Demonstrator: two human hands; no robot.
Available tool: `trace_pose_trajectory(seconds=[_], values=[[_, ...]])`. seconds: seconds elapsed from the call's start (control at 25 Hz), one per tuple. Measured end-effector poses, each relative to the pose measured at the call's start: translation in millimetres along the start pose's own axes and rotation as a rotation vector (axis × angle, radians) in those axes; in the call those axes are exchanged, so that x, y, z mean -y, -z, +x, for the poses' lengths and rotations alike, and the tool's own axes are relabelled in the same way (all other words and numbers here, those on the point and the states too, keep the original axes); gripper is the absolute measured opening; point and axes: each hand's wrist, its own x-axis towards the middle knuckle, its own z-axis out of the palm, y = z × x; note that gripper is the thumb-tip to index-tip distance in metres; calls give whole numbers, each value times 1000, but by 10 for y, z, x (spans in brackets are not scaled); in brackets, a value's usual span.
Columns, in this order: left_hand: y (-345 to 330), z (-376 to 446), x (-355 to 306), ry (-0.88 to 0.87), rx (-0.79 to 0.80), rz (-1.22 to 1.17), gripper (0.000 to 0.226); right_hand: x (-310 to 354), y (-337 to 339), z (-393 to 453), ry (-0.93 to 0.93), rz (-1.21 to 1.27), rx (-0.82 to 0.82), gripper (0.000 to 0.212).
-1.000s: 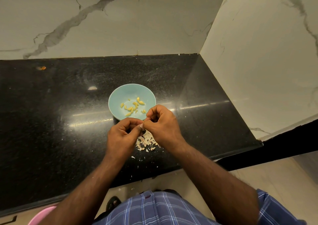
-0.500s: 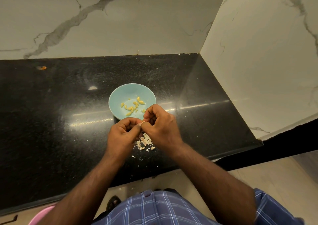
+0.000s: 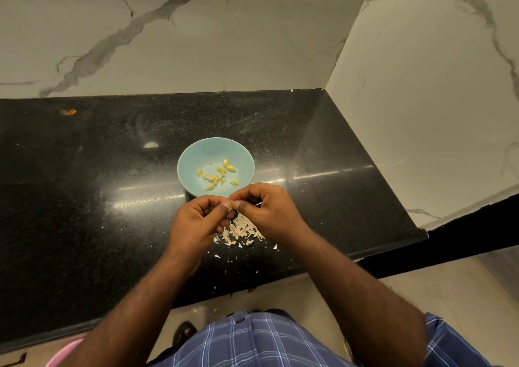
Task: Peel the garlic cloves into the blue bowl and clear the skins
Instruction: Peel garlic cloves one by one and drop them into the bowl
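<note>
**Head view: both hands pinched one clove**

Left hand (image 3: 198,220) and right hand (image 3: 268,212) fingers (image 3: 224,206) pinched a small garlic clove (image 3: 230,201), mostly hidden, above papery pale skins (image 3: 241,230) on the black speckled stone table (image 3: 84,184). Peeled yellow cloves (image 3: 217,174) lay in the round light-blue bowl (image 3: 191,159) just beyond.

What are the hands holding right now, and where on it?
Both the left hand and right hand pinch a small garlic clove between their fingertips, just near the blue bowl. The clove is mostly hidden, so the exact spots can't be told.
</note>
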Motion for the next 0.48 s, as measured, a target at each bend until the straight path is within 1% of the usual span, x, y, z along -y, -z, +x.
trace_pose_trajectory(seconds=[0.08,0.2,0.4,0.48], values=[[6,6,13,-1,1,8,8,-18,1,8,-54,68,27,12],[-6,-8,15,-4,21,9,9,-51,1,5,-82,121,43,12],[9,-32,-1,63,114,-32,13,-80,29,-20,-16,56,75,18],[24,-29,-12,106,144,-73,15,-103,19,-25,-33,123,95,19]])
